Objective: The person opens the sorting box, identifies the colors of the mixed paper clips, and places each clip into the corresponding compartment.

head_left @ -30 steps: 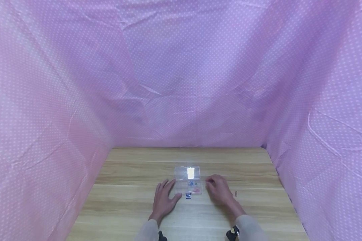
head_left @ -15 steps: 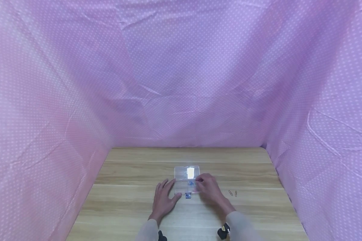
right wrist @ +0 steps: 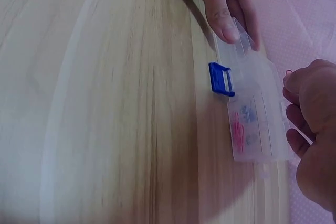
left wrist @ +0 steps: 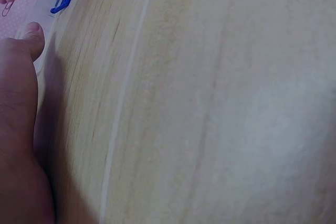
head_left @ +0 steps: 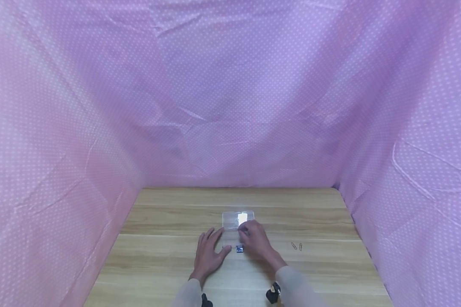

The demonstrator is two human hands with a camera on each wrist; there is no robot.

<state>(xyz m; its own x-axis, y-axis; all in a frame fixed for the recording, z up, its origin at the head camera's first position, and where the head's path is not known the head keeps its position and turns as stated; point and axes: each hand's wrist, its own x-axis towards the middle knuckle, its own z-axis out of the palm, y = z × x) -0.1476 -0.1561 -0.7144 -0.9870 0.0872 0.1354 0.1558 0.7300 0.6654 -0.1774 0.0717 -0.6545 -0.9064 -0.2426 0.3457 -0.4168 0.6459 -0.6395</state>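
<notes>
A clear plastic compartment box point(head_left: 230, 238) lies on the table with its lid point(head_left: 230, 219) raised behind. A blue latch point(right wrist: 219, 79) sits at its front. My left hand point(head_left: 208, 258) rests at the box's left end, fingers spread, with the thumb against the front wall. My right hand point(head_left: 256, 239) is above the box's middle, pinching a reddish paper clip point(left wrist: 7, 9) between thumb and fingertips. Pink clips point(right wrist: 238, 132) and blue clips point(right wrist: 249, 114) lie in compartments at the right end, partly blurred through the plastic.
Two reddish paper clips, one slanted point(head_left: 293, 246) and one straight point(head_left: 300, 246), lie on the wooden table point(head_left: 169, 221) to the right. Pink dotted cloth point(head_left: 230, 106) surrounds the table at the back and sides.
My right hand has moved left from beside the box to above its middle, covering the right compartments in the head view. The slanted paper clip has come into full view. My left hand stays put.
</notes>
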